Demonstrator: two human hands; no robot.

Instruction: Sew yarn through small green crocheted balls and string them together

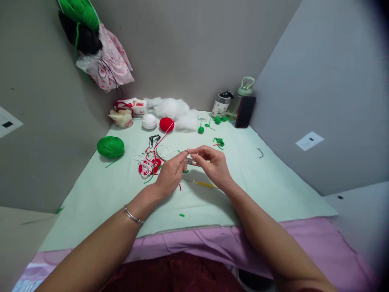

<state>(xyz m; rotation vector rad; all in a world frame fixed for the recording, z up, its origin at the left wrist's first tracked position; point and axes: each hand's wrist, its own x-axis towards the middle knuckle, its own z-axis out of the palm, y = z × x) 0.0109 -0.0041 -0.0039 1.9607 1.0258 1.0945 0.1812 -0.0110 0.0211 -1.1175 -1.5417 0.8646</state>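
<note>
My left hand and my right hand meet above the middle of a pale green cloth. Both pinch together on a thin strand of yarn at the fingertips. A red strand runs from the hands back to a red yarn ball. Just left of my left hand lies a small red and white crocheted piece with loose threads. A yellow-handled crochet hook rests on the cloth under my right wrist. A small metal tool, perhaps scissors, is half hidden between my hands.
A green yarn ball sits at the left, a white ball and white stuffing at the back. Small green pieces, a jar, a bottle and a dark phone stand back right. Bags hang on the wall.
</note>
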